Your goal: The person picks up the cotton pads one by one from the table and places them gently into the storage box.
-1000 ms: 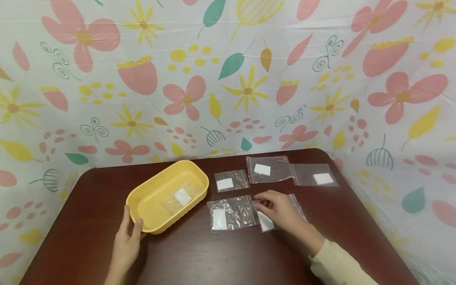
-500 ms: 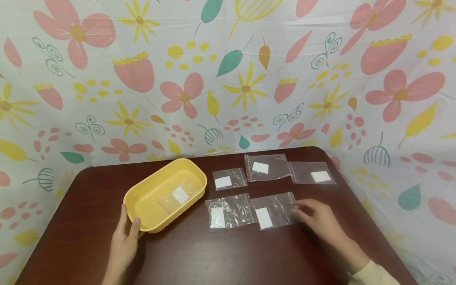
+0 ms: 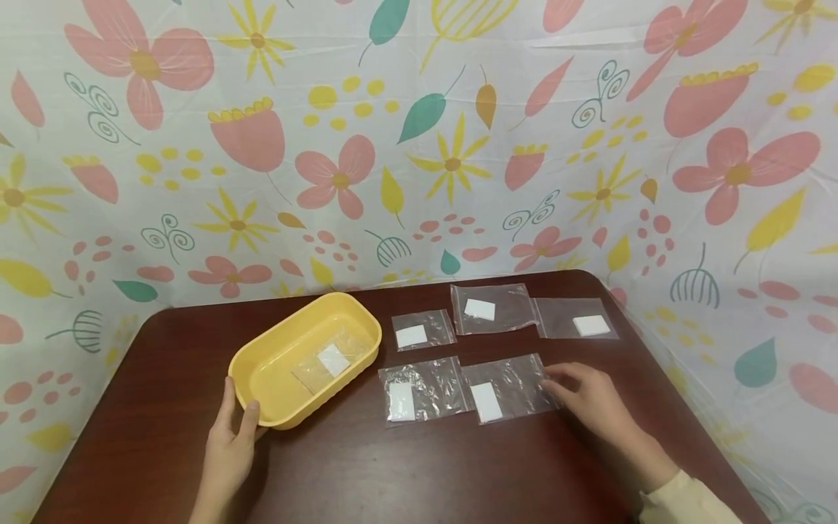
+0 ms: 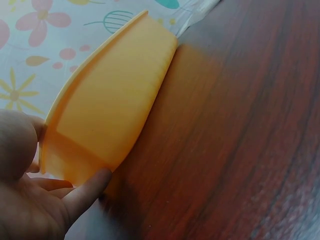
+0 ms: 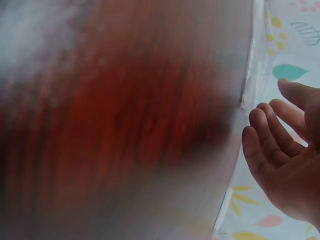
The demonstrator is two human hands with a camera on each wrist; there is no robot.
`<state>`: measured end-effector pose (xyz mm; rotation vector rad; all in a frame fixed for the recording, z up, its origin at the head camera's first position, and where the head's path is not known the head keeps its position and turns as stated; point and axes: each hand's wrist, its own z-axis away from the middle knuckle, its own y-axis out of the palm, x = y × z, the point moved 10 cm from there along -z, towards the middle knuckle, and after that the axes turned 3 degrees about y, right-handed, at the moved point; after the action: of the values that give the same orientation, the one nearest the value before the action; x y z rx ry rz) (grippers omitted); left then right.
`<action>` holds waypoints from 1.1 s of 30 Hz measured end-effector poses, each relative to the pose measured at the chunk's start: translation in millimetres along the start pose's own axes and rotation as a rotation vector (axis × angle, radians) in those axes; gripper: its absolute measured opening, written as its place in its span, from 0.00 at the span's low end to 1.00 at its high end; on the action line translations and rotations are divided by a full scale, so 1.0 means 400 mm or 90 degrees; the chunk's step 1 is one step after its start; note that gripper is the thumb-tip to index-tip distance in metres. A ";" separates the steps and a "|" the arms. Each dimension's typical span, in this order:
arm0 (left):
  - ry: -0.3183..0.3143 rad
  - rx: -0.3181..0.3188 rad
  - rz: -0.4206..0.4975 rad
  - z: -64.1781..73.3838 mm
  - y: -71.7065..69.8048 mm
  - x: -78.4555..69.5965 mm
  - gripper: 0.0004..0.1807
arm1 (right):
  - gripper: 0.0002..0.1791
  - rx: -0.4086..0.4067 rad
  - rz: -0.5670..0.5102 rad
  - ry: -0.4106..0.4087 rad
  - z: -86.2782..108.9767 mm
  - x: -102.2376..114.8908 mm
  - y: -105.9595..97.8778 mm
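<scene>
In the head view my left hand (image 3: 229,451) holds the near left corner of a yellow plastic basin (image 3: 275,397), thumb and fingers around its end. The left wrist view shows the fingers against the basin's outer wall (image 4: 110,95). Inside the basin lies a clear zip bag (image 3: 310,375) with a white rectangular piece. My right hand (image 3: 592,400) is at the right edge of the front right zip bag (image 3: 517,386), fingers loosely bent. No object shows between its fingers in the right wrist view. Beside that bag lies another front zip bag (image 3: 435,389).
Behind these lie a small zip bag (image 3: 441,331), a larger zip bag (image 3: 511,309) and a far right zip bag (image 3: 559,316), each with a white piece. The dark brown table (image 3: 366,473) meets a flower-printed cloth (image 3: 419,182) behind and at both sides.
My right hand has moved right, off the front right bag's middle to its right edge, uncovering it. It is nearly still over the last half second. The left hand stays on the basin.
</scene>
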<state>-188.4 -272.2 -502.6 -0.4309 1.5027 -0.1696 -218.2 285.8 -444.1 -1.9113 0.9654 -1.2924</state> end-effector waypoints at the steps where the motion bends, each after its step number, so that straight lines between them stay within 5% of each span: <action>1: -0.001 0.001 0.000 0.000 0.000 0.000 0.38 | 0.12 0.002 -0.001 0.001 -0.001 -0.002 0.002; 25: 0.024 -0.012 0.036 0.003 0.008 -0.017 0.37 | 0.16 0.091 0.001 0.040 -0.014 -0.039 0.047; 33: 0.019 -0.010 0.039 0.004 0.004 -0.013 0.37 | 0.14 0.069 0.003 0.015 -0.009 -0.027 0.043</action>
<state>-187.6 -268.3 -498.2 -0.3960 1.5462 -0.1174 -228.2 285.5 -462.1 -1.8142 0.8916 -1.3393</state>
